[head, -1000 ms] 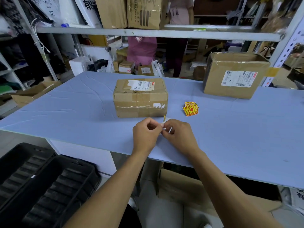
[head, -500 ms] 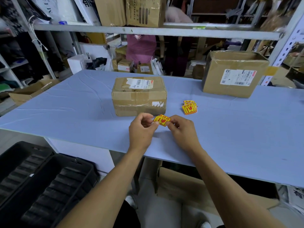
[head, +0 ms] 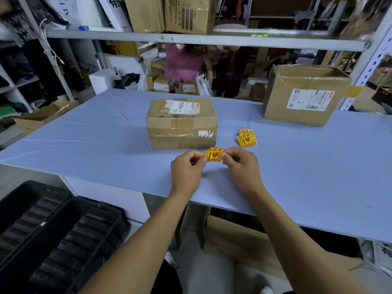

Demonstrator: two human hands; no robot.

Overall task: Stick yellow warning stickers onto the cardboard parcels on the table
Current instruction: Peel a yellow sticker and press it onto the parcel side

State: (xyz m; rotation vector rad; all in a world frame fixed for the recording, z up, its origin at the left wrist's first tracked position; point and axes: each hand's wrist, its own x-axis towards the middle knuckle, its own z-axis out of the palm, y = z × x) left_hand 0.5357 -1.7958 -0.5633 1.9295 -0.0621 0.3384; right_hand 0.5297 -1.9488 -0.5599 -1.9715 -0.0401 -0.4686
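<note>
A yellow warning sticker (head: 213,154) with red print is pinched at its left edge by my left hand (head: 187,170) and at its right edge by my right hand (head: 242,166). It faces me just in front of a taped cardboard parcel (head: 181,124) standing mid-table. A small pile of the same yellow stickers (head: 246,138) lies to the right of that parcel. A larger cardboard parcel (head: 301,96) with a white shipping label stands at the back right of the light blue table (head: 95,134).
A black plastic crate (head: 53,234) sits on the floor at lower left. Cardboard lies under the table's front edge. Metal shelving with boxes runs behind and above the table. A person in pink bends behind the table.
The sticker was edge-on and barely visible between my fingertips; now it is turned face-up toward me. Both hands have risen slightly toward the near parcel.
</note>
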